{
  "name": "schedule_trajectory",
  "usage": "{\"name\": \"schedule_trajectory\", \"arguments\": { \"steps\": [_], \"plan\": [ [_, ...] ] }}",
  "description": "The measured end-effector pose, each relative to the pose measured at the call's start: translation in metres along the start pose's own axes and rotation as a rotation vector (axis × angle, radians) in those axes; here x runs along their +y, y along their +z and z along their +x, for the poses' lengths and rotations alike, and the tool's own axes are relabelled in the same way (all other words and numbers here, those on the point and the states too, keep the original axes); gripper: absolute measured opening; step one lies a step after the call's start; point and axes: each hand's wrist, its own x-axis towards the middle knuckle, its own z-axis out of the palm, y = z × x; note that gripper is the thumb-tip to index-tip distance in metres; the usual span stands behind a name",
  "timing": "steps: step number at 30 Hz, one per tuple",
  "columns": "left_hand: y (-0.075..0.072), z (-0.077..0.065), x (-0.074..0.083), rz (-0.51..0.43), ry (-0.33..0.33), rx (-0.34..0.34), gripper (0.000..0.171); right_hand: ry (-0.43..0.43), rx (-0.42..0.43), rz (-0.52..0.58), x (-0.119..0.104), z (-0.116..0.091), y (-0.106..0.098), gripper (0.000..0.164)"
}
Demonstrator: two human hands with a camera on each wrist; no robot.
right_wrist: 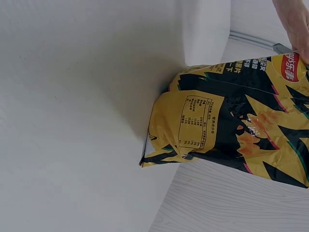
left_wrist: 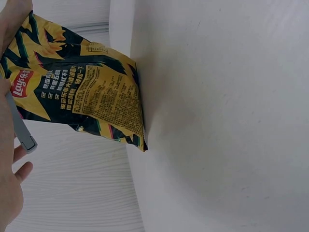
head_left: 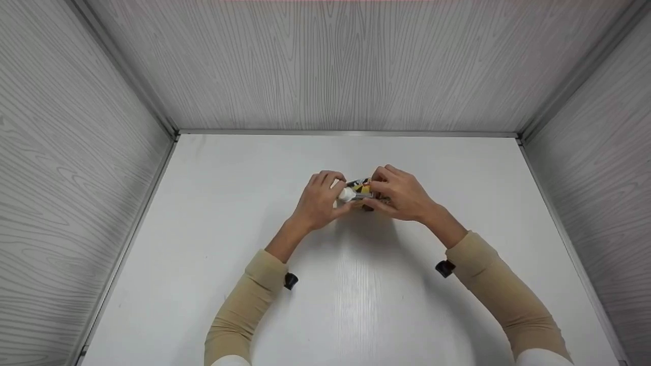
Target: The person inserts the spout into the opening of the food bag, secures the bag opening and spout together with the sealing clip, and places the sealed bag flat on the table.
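A yellow and black Lay's chip bag (left_wrist: 96,89) stands upright on the table, its top edge between both hands. Along the top lies a grey bar-shaped bag clip (head_left: 363,195) with a white rounded piece (head_left: 347,194) at its left end. My left hand (head_left: 320,198) grips the clip's white end, thumb on the near side. The clip's grey end (left_wrist: 23,128) juts out past the bag beside the left hand (left_wrist: 9,179). My right hand (head_left: 402,195) pinches the bag's top right part, fingers behind and thumb in front. In the right wrist view my right hand is out of sight.
The white table (head_left: 229,203) is bounded by grey wood-grain panels at the back (head_left: 325,66), left (head_left: 61,178) and right (head_left: 605,152). Small black devices (head_left: 290,280) sit at the wrists, below rolled tan sleeves.
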Motion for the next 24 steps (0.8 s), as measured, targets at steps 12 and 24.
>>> {"name": "schedule_trajectory", "arguments": {
  "steps": [12, 24],
  "plan": [
    [-0.001, -0.002, 0.0, -0.034, -0.019, 0.002, 0.042, 0.038, 0.003, -0.041, 0.002, -0.009, -0.003, 0.031],
    [-0.002, -0.003, 0.0, -0.035, -0.042, -0.014, 0.041, 0.071, 0.017, -0.041, 0.004, -0.021, -0.006, 0.031]
  ]
}}
